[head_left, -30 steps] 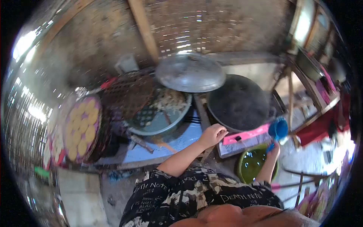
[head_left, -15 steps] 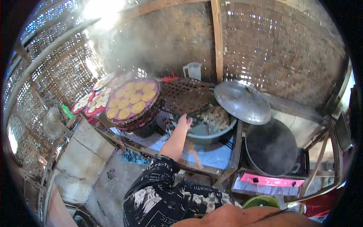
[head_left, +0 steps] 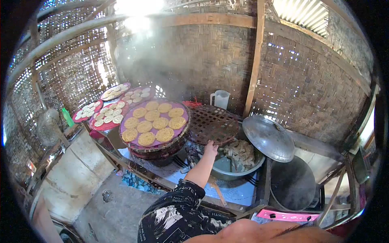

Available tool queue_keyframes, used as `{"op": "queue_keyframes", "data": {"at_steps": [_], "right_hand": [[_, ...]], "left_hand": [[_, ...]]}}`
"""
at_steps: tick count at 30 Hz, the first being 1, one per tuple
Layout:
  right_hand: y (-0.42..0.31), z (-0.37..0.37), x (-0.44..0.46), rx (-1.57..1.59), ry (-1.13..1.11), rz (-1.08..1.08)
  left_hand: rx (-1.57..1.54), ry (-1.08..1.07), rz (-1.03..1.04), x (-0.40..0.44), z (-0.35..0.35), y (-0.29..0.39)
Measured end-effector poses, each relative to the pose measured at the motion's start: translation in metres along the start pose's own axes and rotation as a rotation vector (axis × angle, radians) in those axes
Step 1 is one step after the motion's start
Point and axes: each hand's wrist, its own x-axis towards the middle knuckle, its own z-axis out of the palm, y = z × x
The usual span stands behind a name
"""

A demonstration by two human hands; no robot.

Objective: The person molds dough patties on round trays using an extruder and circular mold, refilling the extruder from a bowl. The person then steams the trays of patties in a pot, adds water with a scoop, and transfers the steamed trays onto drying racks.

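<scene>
My left hand is closed on the near rim of a round, dark openwork woven tray. Beneath and right of the tray, a wide grey-blue basin contains a lumpy greyish-beige mass. Left of the tray sits a round woven basket, topped by a purple cloth with several flat round yellowish cakes on it. Bare skin fills part of the bottom edge; my right hand is out of sight.
A domed metal lid leans behind a large dark pan on a pink-fronted stove. Red trays of pale rounds are at the back left. A clear pitcher stands by the wall; a wooden post rises behind.
The view has tilted upward and shifted left, so the table things appear lower and farther right. My left hand stays at the woven tray's near rim.
</scene>
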Motion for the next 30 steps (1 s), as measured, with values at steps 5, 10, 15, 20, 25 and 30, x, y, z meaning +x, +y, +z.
{"op": "queue_keyframes", "data": {"at_steps": [5,10,15,20,25,30], "right_hand": [[0.023,0.006,-0.044,-0.043,-0.012,-0.082],[-0.007,0.032,-0.093,-0.146,-0.009,-0.446],[-0.121,0.167,-0.242,0.002,-0.104,-0.881],[-0.186,0.235,-0.341,0.339,-0.713,-0.915],[-0.199,0.212,-0.374,0.724,-0.770,-0.679],[-0.181,0.161,-0.368,0.586,-0.836,-0.590]], "left_hand": [[-0.371,-0.165,-0.170,-0.029,0.012,0.024],[-0.433,-0.335,-0.415,-0.054,0.029,0.035],[-0.260,-0.586,-0.683,-0.132,0.045,0.052],[0.031,-0.745,-0.824,-0.210,0.038,0.082],[0.348,-1.045,-0.839,-0.255,0.017,0.119],[1.267,-1.190,-0.450,-0.291,0.027,0.194]]}}
